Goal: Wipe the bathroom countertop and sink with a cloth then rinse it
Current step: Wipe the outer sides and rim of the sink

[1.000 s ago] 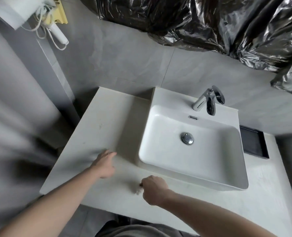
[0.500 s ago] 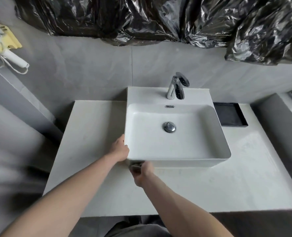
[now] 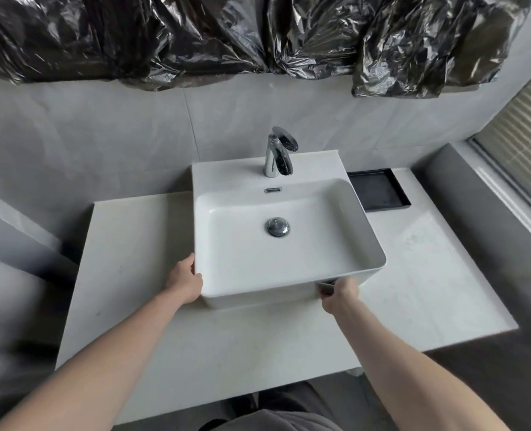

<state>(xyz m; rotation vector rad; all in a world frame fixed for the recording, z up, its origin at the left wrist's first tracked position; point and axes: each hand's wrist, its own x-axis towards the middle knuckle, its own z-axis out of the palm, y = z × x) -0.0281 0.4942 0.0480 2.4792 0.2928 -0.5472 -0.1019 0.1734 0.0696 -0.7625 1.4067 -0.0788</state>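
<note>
A white rectangular basin [image 3: 289,188] stands on the pale countertop [image 3: 133,259], with a chrome tap [image 3: 278,155] at its back and a chrome drain plug [image 3: 277,227] in the bowl. My left hand [image 3: 185,283] rests flat against the basin's front left corner, holding nothing. My right hand [image 3: 340,293] is closed on a small grey-white cloth [image 3: 325,287] and presses it against the basin's front wall near the right corner. Most of the cloth is hidden in the fist.
A black tray [image 3: 377,189] lies on the countertop right of the basin. Crumpled black plastic sheeting [image 3: 258,35] hangs over the grey wall above. A grey ledge [image 3: 463,194] and a window blind [image 3: 519,132] bound the right side.
My right hand has slid with the cloth along the basin's front from the left corner to the right corner. The left hand stays at the left corner. My view has swung right.
</note>
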